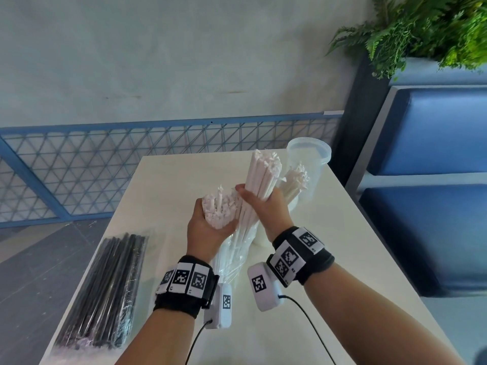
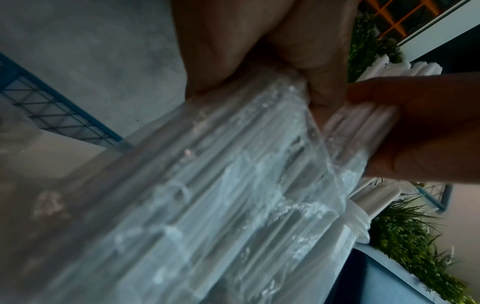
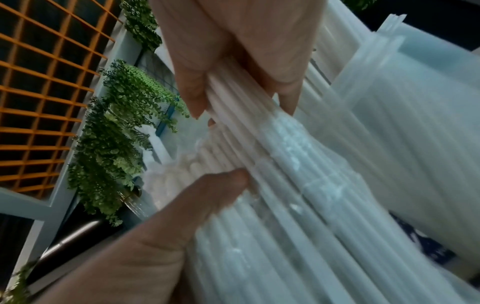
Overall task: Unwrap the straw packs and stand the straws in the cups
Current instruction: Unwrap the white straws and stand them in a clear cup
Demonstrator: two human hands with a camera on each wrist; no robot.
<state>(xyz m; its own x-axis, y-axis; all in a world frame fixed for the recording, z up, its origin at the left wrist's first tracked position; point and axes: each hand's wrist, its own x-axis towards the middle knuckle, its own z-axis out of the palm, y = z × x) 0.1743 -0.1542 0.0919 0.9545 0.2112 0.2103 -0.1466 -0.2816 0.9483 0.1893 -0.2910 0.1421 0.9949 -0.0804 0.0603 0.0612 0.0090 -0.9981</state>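
Observation:
My left hand [image 1: 210,225] grips a short bunch of white straws [image 1: 220,209] together with the clear plastic wrapper [image 1: 232,251] that hangs below it. My right hand [image 1: 263,202] grips a taller bundle of white straws [image 1: 264,175] that rises out of the same wrapper. Both hands are raised over the white table [image 1: 329,259], touching each other. Behind them stands a clear cup [image 1: 311,159] with white straws [image 1: 296,180] in it. The wrapper [image 2: 207,185] fills the left wrist view. In the right wrist view, fingers [image 3: 233,61] curl round the straws [image 3: 246,133], with the cup [image 3: 415,127] alongside.
A sealed pack of black straws [image 1: 105,291] lies on the table's left side near its edge. A white cup [image 1: 259,237] shows partly under my right wrist. A blue bench [image 1: 434,180] and plants [image 1: 421,27] are to the right, a blue mesh fence [image 1: 105,167] behind.

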